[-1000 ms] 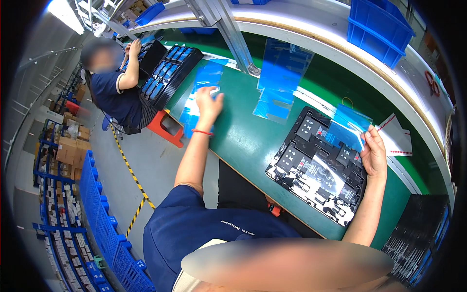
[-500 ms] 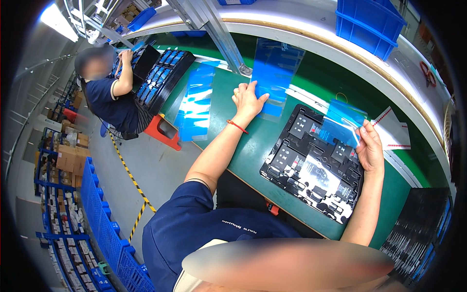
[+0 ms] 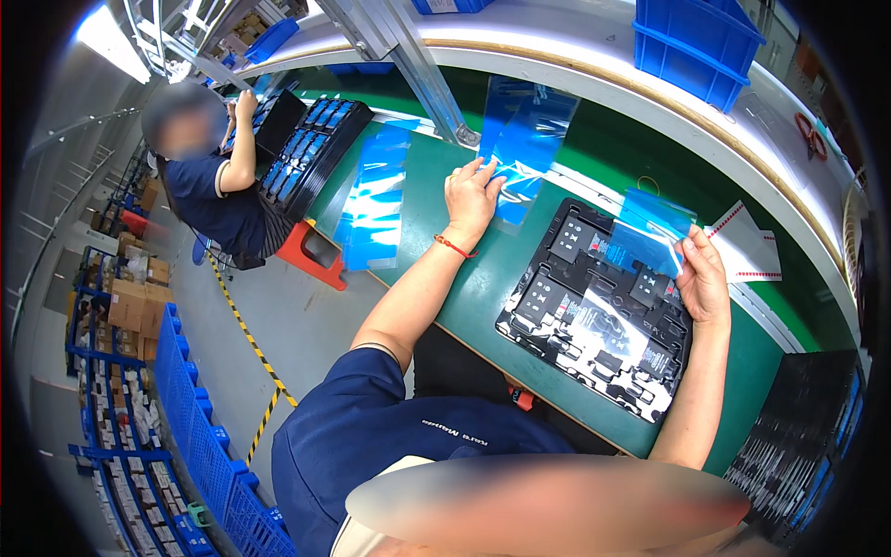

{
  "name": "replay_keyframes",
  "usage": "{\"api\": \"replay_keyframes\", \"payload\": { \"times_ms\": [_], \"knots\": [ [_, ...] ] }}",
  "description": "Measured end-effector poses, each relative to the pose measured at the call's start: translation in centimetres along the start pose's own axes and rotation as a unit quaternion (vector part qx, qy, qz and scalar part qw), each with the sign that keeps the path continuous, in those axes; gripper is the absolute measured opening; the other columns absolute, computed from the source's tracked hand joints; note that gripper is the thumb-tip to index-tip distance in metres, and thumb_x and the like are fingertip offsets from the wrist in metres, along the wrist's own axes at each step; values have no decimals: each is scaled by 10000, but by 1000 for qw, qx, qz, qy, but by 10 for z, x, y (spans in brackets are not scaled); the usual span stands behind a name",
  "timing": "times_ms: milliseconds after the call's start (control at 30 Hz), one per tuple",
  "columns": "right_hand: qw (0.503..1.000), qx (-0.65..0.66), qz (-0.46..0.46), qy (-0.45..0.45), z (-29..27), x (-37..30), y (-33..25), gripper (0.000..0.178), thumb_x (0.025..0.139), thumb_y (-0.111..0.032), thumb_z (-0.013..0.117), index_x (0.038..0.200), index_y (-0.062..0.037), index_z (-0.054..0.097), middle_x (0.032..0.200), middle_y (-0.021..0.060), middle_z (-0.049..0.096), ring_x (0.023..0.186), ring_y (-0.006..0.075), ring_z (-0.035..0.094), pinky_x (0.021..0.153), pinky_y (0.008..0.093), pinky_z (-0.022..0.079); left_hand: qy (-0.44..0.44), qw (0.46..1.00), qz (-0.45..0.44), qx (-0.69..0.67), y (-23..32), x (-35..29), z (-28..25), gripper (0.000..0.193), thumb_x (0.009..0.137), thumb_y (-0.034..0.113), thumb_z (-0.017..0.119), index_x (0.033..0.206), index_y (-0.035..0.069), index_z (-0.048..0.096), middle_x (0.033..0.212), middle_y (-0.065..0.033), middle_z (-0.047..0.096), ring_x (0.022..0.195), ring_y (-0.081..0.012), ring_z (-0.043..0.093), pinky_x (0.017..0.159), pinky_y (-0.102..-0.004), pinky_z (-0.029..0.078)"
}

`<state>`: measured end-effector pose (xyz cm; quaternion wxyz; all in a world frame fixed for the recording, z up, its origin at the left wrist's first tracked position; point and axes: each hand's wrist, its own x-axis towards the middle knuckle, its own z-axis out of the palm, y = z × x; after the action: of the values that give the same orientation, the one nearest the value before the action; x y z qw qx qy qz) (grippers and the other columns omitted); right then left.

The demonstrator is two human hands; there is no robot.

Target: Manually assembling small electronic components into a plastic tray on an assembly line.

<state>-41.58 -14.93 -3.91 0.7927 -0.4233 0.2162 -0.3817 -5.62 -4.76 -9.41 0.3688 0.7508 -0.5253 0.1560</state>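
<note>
In my right hand [image 3: 705,288], closed at its upper edge, a clear blue film sheet [image 3: 654,227] hangs above the far right part of a black tray [image 3: 575,210]. Flat black battery packs [image 3: 548,304] with printed faces lie in the tray. My left hand [image 3: 471,197] is at the near edge of a pile of blue film sheets [image 3: 531,130]; its thumb and fingertips are drawn together on the top sheet, which lies askew and shines. More blue film [image 3: 376,200] lies on the green table to the left.
A metal post [image 3: 413,74] rises behind the film pile. White papers with red-marked edges [image 3: 747,246] lie behind my right hand. Blue bins [image 3: 696,51] and red scissors [image 3: 810,137] rest on the shelf. Black trays [image 3: 789,436] are stacked at right. A co-worker [image 3: 209,186] works at left.
The top film sheet under my left hand has turned askew, its far end toward the right, and the fingers have drawn closer together. My right hand and its film have barely moved.
</note>
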Motion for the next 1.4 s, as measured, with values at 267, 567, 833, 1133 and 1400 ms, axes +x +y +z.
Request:
{"api": "replay_keyframes", "payload": {
  "times_ms": [267,567,833,1133,1400],
  "knots": [
    [1000,-9,1,-4,2,1,0,190,902,-106,508,1075,-28,505,771,26,587,617,71,529,556,188,420,91,990,103,-38,25,15,-32,446,703,111,726,1130,82,602,879,-149,632,690,-272,607,606,-304,489],
    [1000,-2,2,-5,-1,0,1,199,901,-107,511,1083,-28,503,758,23,578,627,73,534,560,191,423,230,934,-20,-271,-28,20,-142,497,799,-43,604,1274,3,464,1271,-124,495,1045,-196,543,903,-285,426],
    [1000,-9,8,8,3,-1,-2,221,908,-107,502,1112,-23,498,814,23,582,726,75,560,666,203,468,5,902,-395,-175,-143,-58,-155,572,774,-62,613,1309,-9,416,1248,-159,503,1093,-212,514,907,-301,430],
    [1000,3,1,-8,-3,1,1,207,908,-94,502,1104,-30,497,861,35,598,786,92,587,731,223,491,-1,964,-264,17,-133,-50,-157,541,734,-29,615,1252,86,514,1230,-185,515,1160,-322,485,972,-375,386],
    [1000,18,0,-6,-6,-2,0,195,909,-88,502,1097,-35,505,937,40,611,853,84,598,777,231,497,156,979,128,-9,-77,53,-191,432,789,-39,568,1212,44,540,1330,-181,444,1212,-307,450,996,-348,353]
  ]
}}
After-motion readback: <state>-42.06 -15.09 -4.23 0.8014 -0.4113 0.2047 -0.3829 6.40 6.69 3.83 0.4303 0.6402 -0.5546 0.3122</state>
